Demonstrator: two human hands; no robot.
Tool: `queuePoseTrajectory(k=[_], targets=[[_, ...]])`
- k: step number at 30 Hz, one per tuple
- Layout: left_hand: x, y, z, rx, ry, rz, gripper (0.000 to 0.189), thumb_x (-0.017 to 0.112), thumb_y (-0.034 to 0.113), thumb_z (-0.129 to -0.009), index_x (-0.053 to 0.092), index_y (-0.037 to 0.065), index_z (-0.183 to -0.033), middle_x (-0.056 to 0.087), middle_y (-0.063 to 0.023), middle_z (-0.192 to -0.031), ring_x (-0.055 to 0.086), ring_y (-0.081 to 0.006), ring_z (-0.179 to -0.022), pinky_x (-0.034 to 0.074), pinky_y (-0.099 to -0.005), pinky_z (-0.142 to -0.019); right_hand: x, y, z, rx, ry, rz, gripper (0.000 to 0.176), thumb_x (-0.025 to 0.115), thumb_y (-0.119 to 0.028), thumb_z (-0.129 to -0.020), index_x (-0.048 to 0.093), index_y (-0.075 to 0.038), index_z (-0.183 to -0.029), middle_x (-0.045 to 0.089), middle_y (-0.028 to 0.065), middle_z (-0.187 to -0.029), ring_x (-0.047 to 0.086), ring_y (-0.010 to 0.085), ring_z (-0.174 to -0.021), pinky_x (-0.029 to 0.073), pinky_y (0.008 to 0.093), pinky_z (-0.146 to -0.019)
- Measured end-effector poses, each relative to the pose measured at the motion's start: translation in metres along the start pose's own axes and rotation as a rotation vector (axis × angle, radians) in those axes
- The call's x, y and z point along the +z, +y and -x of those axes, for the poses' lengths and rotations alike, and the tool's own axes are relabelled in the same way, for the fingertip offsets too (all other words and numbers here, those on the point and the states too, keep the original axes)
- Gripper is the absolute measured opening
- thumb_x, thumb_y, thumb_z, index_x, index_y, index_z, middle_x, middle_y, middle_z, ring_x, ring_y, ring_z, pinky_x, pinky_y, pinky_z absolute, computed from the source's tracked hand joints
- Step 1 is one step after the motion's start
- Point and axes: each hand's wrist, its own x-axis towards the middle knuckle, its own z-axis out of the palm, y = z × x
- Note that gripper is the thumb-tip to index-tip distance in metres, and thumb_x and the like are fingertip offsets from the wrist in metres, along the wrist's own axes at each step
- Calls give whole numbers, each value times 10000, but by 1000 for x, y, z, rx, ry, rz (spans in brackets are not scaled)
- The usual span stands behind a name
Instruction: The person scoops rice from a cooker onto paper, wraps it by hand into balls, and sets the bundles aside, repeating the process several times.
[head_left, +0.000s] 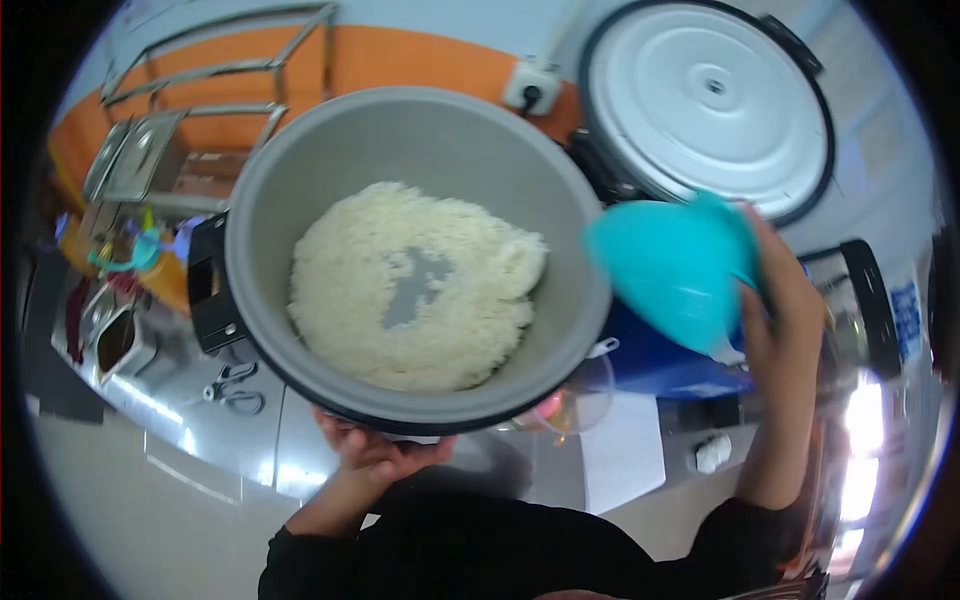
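Note:
A large grey pot (265,220) holds white rice (440,350), with a patch of its bottom showing in the middle. My left hand (375,450) is under the pot's near edge, fingers partly hidden beneath it and touching it. At the right, my right hand (785,290) is closed round the end of a teal bowl-like scoop (675,260), which is blurred and tilted beside the pot's right rim. The scoop's inside is turned out of view. Behind it, the round metal lid (710,100) stands raised.
Scissors (235,390) lie on the metal counter (300,440) at the left, near a sauce container (125,340) and a teal-topped bottle (155,262). A metal rack (215,70) is behind. Right of the pot are a blue box (650,360), a clear cup (585,395) and white paper (622,455).

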Motion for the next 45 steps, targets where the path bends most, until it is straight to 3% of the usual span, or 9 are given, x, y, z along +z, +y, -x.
queuePoseTrajectory(k=[2, 4, 8, 14, 21, 28, 41, 43, 45], targets=[[-3, -4, 1, 15, -33, 43, 1117, 688, 653, -738, -9, 286, -1530, 50, -98, -1570, 78, -422, -1435, 201, -613, -1123, 39, -28, -53, -91, -247, 122, 597, 623, -48, -807, 534, -266, -1355, 592, 86, -787, 603, 279, -684, 491, 375, -607], [4, 2, 2, -88, -13, -16, 1092, 673, 645, -757, -6, 279, -1531, 51, -97, -1570, 81, -424, -1435, 196, -601, -1129, 96, -30, -89, -223, -344, 218, 571, 618, -154, -853, 481, -263, -1396, 581, 89, -791, 637, 273, -717, 508, 370, -619], [25, -5, 65, -258, 111, 62, 1041, 643, 619, -789, 8, 255, -1530, 77, -103, -1567, 96, -423, -1433, 165, -590, -1141, 189, -46, -140, -399, -409, 319, 564, 588, -64, -859, 461, -138, -1404, 631, 92, -825, 665, 246, -747, 542, 355, -638], [21, 14, 145, -339, -344, 245, 1036, 650, 614, -784, 21, 262, -1528, 66, -101, -1571, 84, -424, -1436, 153, -602, -1135, 263, -76, -161, -487, -695, 445, 589, 576, -4, -831, 436, -34, -1402, 675, 113, -857, 686, 268, -782, 562, 347, -660], [40, 17, 150, -350, -457, 320, 1029, 658, 608, -779, 35, 270, -1525, 53, -99, -1576, 69, -426, -1438, 139, -617, -1128, 264, -73, -159, -439, -798, 250, 563, 531, 4, -856, 432, -46, -1408, 676, 162, -846, 692, 320, -791, 566, 414, -693], [43, 13, 153, -346, -479, 326, 1023, 666, 603, -774, 50, 278, -1522, 40, -97, -1580, 55, -428, -1441, 125, -632, -1121, 217, -119, -104, -453, -1130, -134, 535, 523, -62, -893, 441, -96, -1421, 659, 170, -794, 680, 328, -752, 557, 429, -669], [32, -3, 150, -338, -519, 320, 1011, 682, 592, -764, 76, 293, -1517, 16, -93, -1589, 28, -432, -1445, 100, -659, -1108, 194, -106, -95, -566, -1003, -141, 545, 570, -57, -878, 467, -106, -1411, 653, 153, -741, 680, 304, -660, 565, 397, -624], [32, -4, 151, -336, -521, 322, 1010, 684, 590, -762, 80, 295, -1516, 12, -93, -1590, 24, -432, -1446, 96, -663, -1106, 170, -105, -104, -528, -1190, -41, 502, 488, -9, -882, 466, -50, -1382, 666, 174, -896, 691, 312, -821, 569, 409, -708], [32, -3, 152, -336, -522, 330, 1008, 686, 589, -761, 85, 297, -1515, 9, -92, -1592, 20, -433, -1447, 92, -668, -1104, 153, -100, -99, -547, -1209, -32, 506, 497, -12, -877, 469, -47, -1381, 666, 175, -879, 692, 308, -807, 570, 404, -703]])
